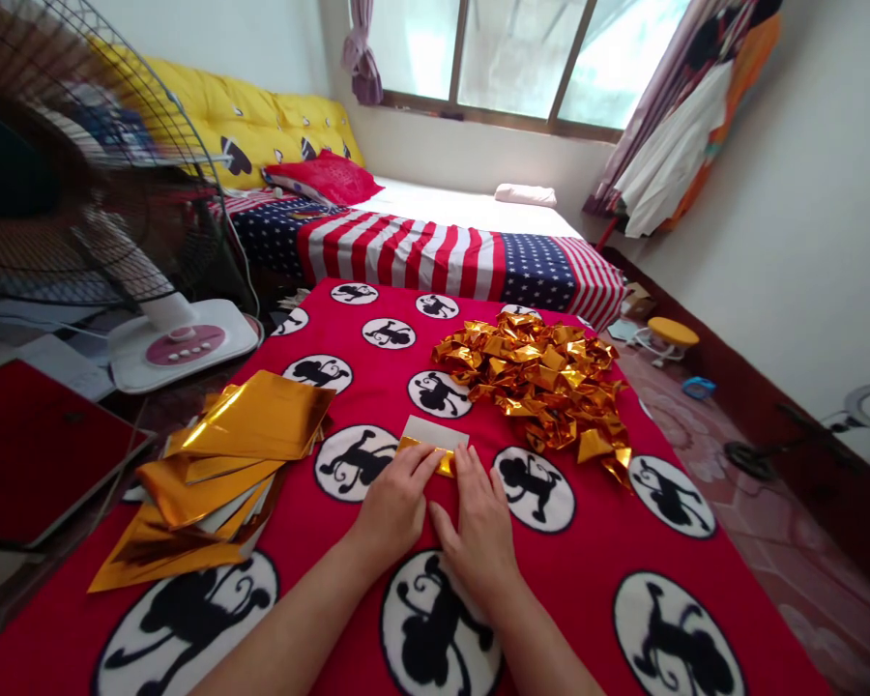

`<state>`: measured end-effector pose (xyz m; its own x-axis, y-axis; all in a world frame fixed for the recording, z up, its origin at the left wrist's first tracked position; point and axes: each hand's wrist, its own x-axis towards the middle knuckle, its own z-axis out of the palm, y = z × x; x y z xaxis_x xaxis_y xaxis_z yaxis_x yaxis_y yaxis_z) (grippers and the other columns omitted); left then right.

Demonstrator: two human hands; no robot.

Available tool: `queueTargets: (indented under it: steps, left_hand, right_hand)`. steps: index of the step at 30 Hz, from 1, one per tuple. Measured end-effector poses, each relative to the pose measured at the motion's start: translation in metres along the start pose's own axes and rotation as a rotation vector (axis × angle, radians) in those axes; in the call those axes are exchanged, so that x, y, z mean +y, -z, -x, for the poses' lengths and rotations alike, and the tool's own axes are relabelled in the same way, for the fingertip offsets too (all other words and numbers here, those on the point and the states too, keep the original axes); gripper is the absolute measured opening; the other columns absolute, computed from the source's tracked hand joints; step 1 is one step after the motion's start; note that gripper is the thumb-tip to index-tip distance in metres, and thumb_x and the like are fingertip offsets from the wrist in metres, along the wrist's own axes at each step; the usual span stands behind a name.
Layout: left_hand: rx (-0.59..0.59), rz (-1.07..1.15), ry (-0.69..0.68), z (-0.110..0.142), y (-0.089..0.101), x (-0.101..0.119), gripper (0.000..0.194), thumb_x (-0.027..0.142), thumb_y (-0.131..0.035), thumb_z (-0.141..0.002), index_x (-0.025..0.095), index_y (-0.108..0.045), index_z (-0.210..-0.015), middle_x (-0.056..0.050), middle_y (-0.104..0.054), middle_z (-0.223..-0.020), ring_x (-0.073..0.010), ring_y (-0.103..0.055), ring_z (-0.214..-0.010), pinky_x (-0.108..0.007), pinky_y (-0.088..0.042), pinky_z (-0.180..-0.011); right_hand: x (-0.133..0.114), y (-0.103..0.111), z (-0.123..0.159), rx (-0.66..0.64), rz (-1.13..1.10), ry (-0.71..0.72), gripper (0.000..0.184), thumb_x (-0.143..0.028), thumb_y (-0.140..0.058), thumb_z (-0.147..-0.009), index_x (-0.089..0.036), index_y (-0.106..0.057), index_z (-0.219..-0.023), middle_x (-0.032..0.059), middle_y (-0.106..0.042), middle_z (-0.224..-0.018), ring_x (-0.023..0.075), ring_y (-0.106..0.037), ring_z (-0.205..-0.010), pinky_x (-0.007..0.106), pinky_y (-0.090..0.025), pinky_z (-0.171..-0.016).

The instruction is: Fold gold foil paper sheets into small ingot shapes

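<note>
both hands, the left grip (397, 500) and the right grip (482, 522), reach low over the cloth-covered counter (572, 599). the right is loose, fingers outstretched, thumb apart; whether the left pinches or merely presses, i cannot tell. the small gold-and-grey sheet (436, 432) lies at their fingertips, its gold strip beneath them and its grey part jutting beyond. leftward lies a fanned stack of gold sheets (257, 416); farther, rightward, a heap of folded gold pieces (540, 362). past the counter is a bed (453, 206).
</note>
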<state>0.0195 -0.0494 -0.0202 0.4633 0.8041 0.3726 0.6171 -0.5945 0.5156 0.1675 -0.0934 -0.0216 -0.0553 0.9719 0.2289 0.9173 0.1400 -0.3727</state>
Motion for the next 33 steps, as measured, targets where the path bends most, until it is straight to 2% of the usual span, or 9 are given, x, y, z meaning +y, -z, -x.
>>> queueTargets:
  steps: [3,6,13,17,20,22,26,30,33]
  left_hand:
    - [0.007,-0.005,-0.008,-0.007,0.0,-0.003,0.059,-0.001,-0.043,-0.075,0.019,-0.056,-0.129,-0.012,-0.058,-0.126,-0.0234,-0.053,-0.118,-0.043,-0.047,-0.102]
    - [-0.004,-0.023,-0.053,-0.015,0.004,-0.007,0.046,0.002,-0.044,-0.082,0.021,-0.064,-0.118,-0.009,-0.063,-0.116,-0.021,-0.057,-0.109,-0.039,-0.051,-0.096]
    - [0.033,0.037,-0.106,-0.018,0.017,-0.028,0.032,0.008,-0.043,-0.089,0.021,-0.071,-0.1,-0.006,-0.07,-0.099,-0.0175,-0.062,-0.096,-0.033,-0.053,-0.088]
    - [0.007,0.102,-0.158,-0.011,0.033,-0.037,0.03,0.007,-0.044,-0.089,0.022,-0.07,-0.09,-0.004,-0.07,-0.098,-0.0163,-0.061,-0.099,-0.041,-0.043,-0.104]
    - [-0.034,0.038,-0.188,-0.007,0.04,-0.031,0.03,0.005,-0.046,-0.086,0.024,-0.069,-0.091,-0.002,-0.068,-0.101,-0.0169,-0.058,-0.104,-0.048,-0.033,-0.111]
    - [-0.023,-0.025,-0.176,-0.005,0.039,-0.023,0.026,0.009,-0.05,-0.086,0.024,-0.07,-0.092,-0.003,-0.067,-0.099,-0.0184,-0.058,-0.101,-0.047,-0.036,-0.107]
    - [-0.038,-0.028,-0.188,-0.005,0.031,-0.016,0.021,0.016,-0.05,-0.091,0.021,-0.07,-0.092,-0.005,-0.067,-0.092,-0.0186,-0.058,-0.091,-0.036,-0.048,-0.087]
    - [0.008,0.12,-0.15,-0.002,0.032,-0.031,0.021,0.012,-0.05,-0.09,0.02,-0.07,-0.093,-0.006,-0.068,-0.094,-0.0173,-0.061,-0.09,-0.032,-0.049,-0.082]
    - [-0.025,0.245,-0.122,0.001,0.038,-0.042,0.023,0.006,-0.051,-0.087,0.02,-0.07,-0.087,-0.005,-0.068,-0.094,-0.0164,-0.061,-0.091,-0.031,-0.049,-0.083]
  right_hand:
    - [0.005,0.002,-0.002,0.106,-0.166,-0.041,0.066,-0.018,-0.047,-0.078,-0.013,-0.038,-0.143,0.0125,-0.05,-0.141,0.0246,-0.043,-0.133,0.044,-0.033,-0.111]
    - [0.007,0.002,-0.004,0.158,-0.294,-0.079,0.065,-0.012,-0.046,-0.073,-0.016,-0.045,-0.138,0.0114,-0.058,-0.13,0.0247,-0.052,-0.122,0.043,-0.039,-0.106]
    - [0.007,0.006,-0.003,0.168,-0.404,-0.028,0.058,-0.009,-0.044,-0.074,-0.017,-0.048,-0.132,0.0091,-0.057,-0.131,0.0217,-0.052,-0.121,0.038,-0.039,-0.106]
    - [0.004,0.008,-0.004,0.112,-0.374,0.048,0.044,-0.009,-0.048,-0.078,-0.02,-0.059,-0.118,0.0076,-0.062,-0.122,0.0221,-0.054,-0.114,0.037,-0.042,-0.1]
    - [0.0,0.008,-0.005,0.067,-0.341,0.057,0.034,-0.01,-0.048,-0.082,-0.022,-0.064,-0.111,0.0069,-0.064,-0.113,0.0218,-0.057,-0.105,0.037,-0.044,-0.094]
    - [-0.002,0.008,-0.005,0.063,-0.344,0.055,0.029,-0.012,-0.048,-0.085,-0.022,-0.065,-0.107,0.0066,-0.064,-0.108,0.0213,-0.057,-0.101,0.036,-0.045,-0.091]
    - [-0.003,0.009,-0.005,0.042,-0.399,0.048,0.029,-0.009,-0.046,-0.086,-0.022,-0.066,-0.104,0.0052,-0.064,-0.101,0.0197,-0.057,-0.096,0.033,-0.044,-0.088]
    - [-0.003,0.016,-0.01,0.039,-0.502,0.054,0.03,-0.006,-0.048,-0.083,-0.022,-0.066,-0.103,0.0043,-0.064,-0.097,0.0184,-0.059,-0.092,0.03,-0.045,-0.083]
    - [-0.005,0.016,-0.018,0.048,-0.553,0.063,0.028,-0.007,-0.05,-0.084,-0.023,-0.067,-0.101,0.0035,-0.064,-0.095,0.017,-0.06,-0.088,0.028,-0.045,-0.079]
